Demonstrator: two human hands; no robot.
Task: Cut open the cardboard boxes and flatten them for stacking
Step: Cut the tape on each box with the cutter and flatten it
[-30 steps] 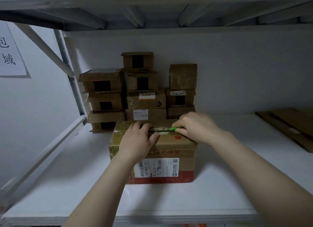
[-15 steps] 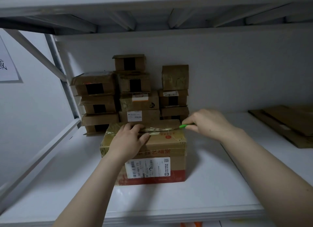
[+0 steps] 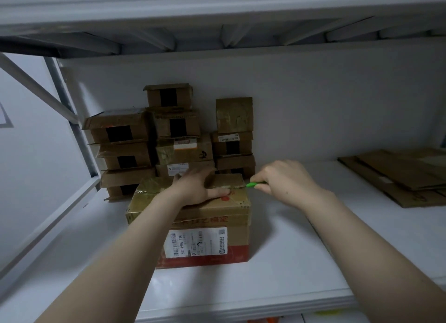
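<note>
A taped brown cardboard box point(image 3: 207, 216) with a white shipping label and a red lower band stands on the white shelf point(image 3: 289, 262) in front of me. My left hand point(image 3: 195, 186) lies flat on the box's top, fingers spread, pressing on it. My right hand point(image 3: 284, 180) is closed around a green-handled cutter point(image 3: 254, 184), whose tip sits at the right end of the top tape seam, just at the box's right edge.
Several small taped boxes point(image 3: 173, 142) are stacked against the back wall behind the big box. Flattened cardboard sheets point(image 3: 405, 175) lie at the far right of the shelf. A shelf upright with a diagonal brace point(image 3: 60, 101) stands at left; another shelf is overhead.
My right hand has drawn the cutter rightward along the top seam to the box's right edge. My left hand has slid further onto the top.
</note>
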